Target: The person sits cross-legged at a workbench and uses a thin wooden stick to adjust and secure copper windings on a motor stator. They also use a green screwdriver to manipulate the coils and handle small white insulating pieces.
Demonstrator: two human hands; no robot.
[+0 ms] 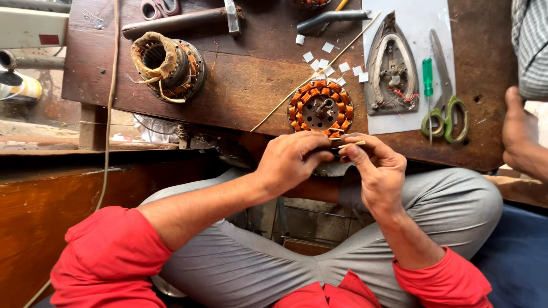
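Presently, work in hand: a thin pale strip [349, 144] is held between both hands at the near edge of the wooden surface [245, 85], just in front of the copper-wound stator [320, 108].
Left hand [291, 162]: closed in a pinch; a small dark piece is gripped at the fingertips, its kind too small to be told.
Right hand [374, 171]: closed in a pinch on the strip, thumb and forefinger pressed together at its near end.
Stator position: laid flat on the surface, close to the edge, orange windings around a dark hub; it is not touched by either hand.
Step judged: a strip is being prepared or trimmed for the windings; insertion is not yet begun, since the strip is kept clear of the slots.
Next move calls for: a fine grip to be kept, the strip to be lined up with a gap between coils, and the stator to be steadied, as it lies loose near the edge.
Nearby: small white paper slips [325, 60] scattered behind the stator; a long thin stick [308, 80] laid slantwise; a second wound stator [168, 65] at the left; an iron soleplate [391, 65], a green screwdriver [427, 77] and green-handled scissors [445, 108] on a white sheet.
Other person: a hand [522, 140] is rested at the far right edge, apart from the work.
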